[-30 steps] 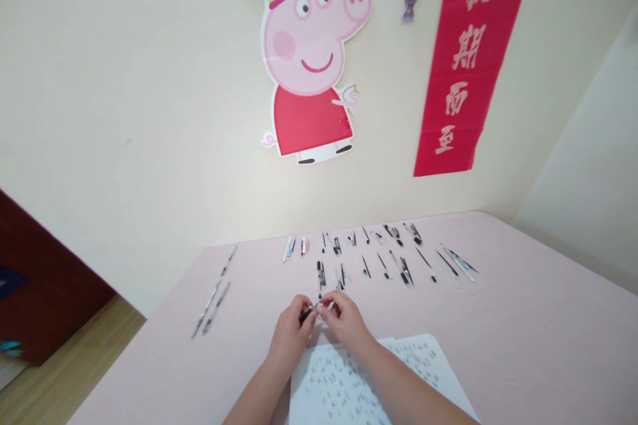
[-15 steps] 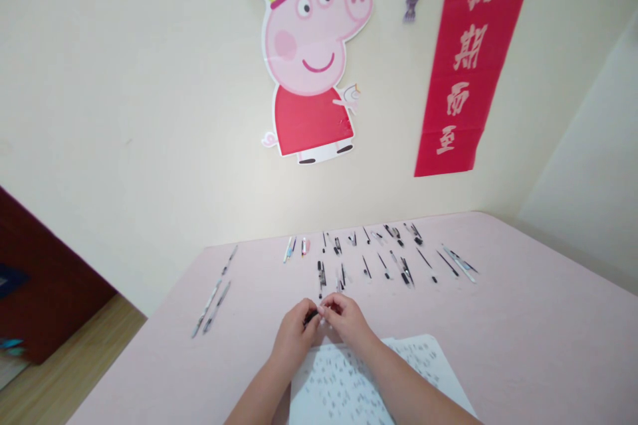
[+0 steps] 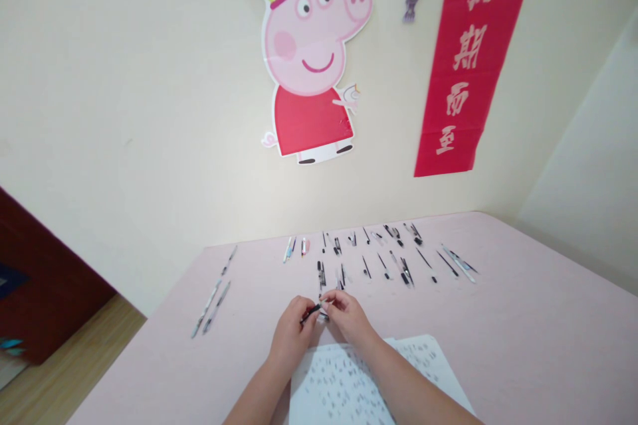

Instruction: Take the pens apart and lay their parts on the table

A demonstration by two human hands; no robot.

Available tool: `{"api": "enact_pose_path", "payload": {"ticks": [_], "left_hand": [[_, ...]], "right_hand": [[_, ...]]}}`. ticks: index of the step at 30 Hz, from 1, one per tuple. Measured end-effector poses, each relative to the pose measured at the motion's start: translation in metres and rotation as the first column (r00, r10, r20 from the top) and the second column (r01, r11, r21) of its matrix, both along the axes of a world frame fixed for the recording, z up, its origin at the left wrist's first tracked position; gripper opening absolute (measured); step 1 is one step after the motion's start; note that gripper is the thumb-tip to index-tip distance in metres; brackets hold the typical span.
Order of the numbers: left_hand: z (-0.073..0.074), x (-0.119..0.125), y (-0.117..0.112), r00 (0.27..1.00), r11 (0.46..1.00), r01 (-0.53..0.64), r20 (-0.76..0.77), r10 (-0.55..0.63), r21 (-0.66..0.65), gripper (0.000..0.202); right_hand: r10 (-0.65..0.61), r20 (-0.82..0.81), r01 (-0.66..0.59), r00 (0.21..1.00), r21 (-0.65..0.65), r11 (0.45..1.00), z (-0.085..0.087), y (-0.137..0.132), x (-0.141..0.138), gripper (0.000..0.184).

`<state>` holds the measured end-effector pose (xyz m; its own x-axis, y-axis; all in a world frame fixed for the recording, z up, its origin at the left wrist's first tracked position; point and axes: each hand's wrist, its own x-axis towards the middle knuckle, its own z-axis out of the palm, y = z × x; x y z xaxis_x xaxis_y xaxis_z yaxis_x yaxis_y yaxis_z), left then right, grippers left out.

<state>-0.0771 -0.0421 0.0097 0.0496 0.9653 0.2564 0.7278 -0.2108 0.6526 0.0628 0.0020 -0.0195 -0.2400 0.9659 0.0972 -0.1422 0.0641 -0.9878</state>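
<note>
My left hand [image 3: 294, 327] is closed around a slim black pen piece [image 3: 311, 313], which slants up to the right. At its upper end my right hand [image 3: 346, 313] pinches with thumb and forefinger; a small pale bit shows there, too small to make out. Just below the fingertips lies a short dark and clear piece [image 3: 323, 317], partly hidden by the hands. Beyond the hands, black pen parts [image 3: 321, 273] and more clear and black parts [image 3: 340, 277] rest on the pink table [image 3: 259, 345].
Under my forearms lies a sheet covered in handwriting [image 3: 343, 385]. Several taken-apart pens [image 3: 406, 270] spread in rows toward the wall. Whole-looking pens [image 3: 216, 307] lie at the left. A pig cutout [image 3: 314, 119] and a red banner [image 3: 463, 73] hang on the wall.
Both hands have shifted slightly, and the fingers have turned so more of the black pen piece shows between them. The short piece beneath them is now visible.
</note>
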Motion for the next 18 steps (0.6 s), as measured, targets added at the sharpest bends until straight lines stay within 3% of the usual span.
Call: {"api": "enact_pose_path", "payload": {"ticks": [10, 18], "left_hand": [[0.0010, -0.0007, -0.0005, 0.999, 0.999, 0.030, -0.015, -0.029, 0.028, 0.015], [0.0050, 0.0007, -0.0012, 1.000, 1.000, 0.026, -0.005, -0.026, 0.003, 0.014]], "right_hand": [[-0.034, 0.173, 0.016, 0.984, 0.106, 0.994, 0.0044, -0.0035, -0.0001, 0.033], [-0.015, 0.096, 0.011, 0.995, 0.041, 0.999, 0.0037, -0.0033, 0.0001, 0.028]]}}
